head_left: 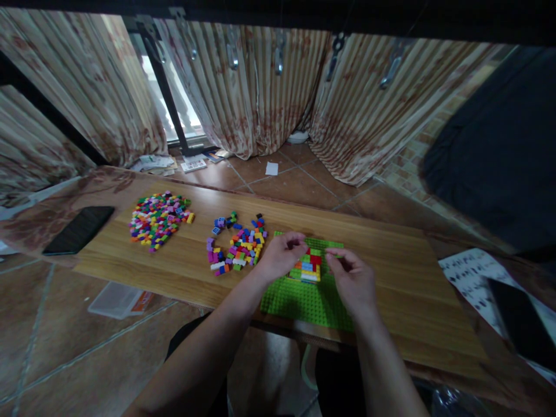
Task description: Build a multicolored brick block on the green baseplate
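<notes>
At lower centre, left hand (280, 256) and right hand (356, 284) flank multicoloured plastic bricks (307, 267) on a green studded baseplate (304, 302); grips cannot be told.

Table (403, 278): stood before the curtains (278, 98), with floor (304, 174) between. Baseplate (295, 304): lay on the table, at its near edge. Joined bricks (307, 268): sat on the baseplate. Loose bricks (247, 246): lay just left of the baseplate. Brick pile (158, 221): lay farther left. Paper sheet (464, 267): lay right of the table, partly beneath a device (521, 318). Tub (113, 299): rested on the floor, near side, left.
</notes>
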Demonstrator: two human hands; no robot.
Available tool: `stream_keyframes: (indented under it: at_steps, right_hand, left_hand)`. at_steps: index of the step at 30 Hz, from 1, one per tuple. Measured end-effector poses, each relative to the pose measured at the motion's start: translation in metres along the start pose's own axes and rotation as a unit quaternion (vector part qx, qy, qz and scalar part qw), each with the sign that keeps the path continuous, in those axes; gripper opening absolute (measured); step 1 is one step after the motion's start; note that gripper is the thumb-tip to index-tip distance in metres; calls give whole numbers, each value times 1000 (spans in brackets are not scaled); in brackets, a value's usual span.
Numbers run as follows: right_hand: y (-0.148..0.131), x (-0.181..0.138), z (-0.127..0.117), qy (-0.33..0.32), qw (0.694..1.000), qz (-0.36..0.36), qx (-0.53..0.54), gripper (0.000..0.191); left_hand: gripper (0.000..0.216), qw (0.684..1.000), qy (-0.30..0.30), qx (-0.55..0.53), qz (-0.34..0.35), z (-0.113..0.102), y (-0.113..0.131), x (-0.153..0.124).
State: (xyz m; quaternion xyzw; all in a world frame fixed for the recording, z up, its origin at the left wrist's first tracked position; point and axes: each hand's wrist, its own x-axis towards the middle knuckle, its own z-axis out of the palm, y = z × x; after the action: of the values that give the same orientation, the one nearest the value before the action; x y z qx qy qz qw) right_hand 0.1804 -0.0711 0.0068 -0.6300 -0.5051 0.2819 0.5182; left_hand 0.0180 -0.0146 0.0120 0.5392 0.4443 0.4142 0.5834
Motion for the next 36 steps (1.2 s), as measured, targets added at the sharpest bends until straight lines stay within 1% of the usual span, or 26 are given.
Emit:
stream_keyframes:
  at_steps: [3, 6, 12, 17, 24, 32, 36]
  right_hand:
    - [4, 2, 0, 24, 997, 66, 13, 35]
    - [4, 2, 2, 20, 995, 95, 23, 42]
    - [0, 1, 8, -2, 995, 97, 14, 44]
    - [3, 0, 11, -15, 996, 88, 12, 41]
    - [1, -1, 13, -19, 996, 90, 15, 39]
    - [1, -1, 13, -26, 996, 83, 3, 38]
    - [2, -1, 12, -30, 996, 87, -1, 38]
  left_hand:
    - [19, 1000, 7, 17, 7, 0, -3, 2]
    - [18, 1000, 14, 24, 14, 1, -6, 4]
    - [17, 999, 21, 14, 20, 3, -6, 3]
    - [22, 1000, 2, -8, 19, 5, -4, 0]
    - [33, 1000, 5, 11, 5, 8, -6, -2]
    - [33, 1000, 4, 28, 4, 9, -6, -2]
    - [33, 1000, -6, 30, -4, 10, -4, -2]
